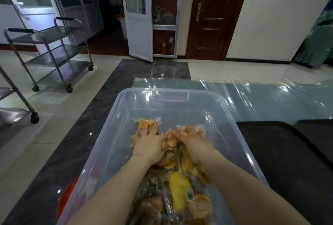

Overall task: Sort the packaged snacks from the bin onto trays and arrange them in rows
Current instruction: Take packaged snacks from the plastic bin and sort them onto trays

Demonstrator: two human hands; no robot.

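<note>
Two hands, left [148, 145] and right [193, 142], gripping crinkly clear-wrapped snack packets [180, 188] inside one translucent rectangular plastic bin [225, 109].

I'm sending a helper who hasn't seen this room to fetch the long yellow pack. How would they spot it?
Find the clear bin on the floor, with two hands in it. In the snack pile at its near end lies the yellow pack. It is long and solid bright yellow, with a small label at one end; its neighbours are brown or orange.
</note>
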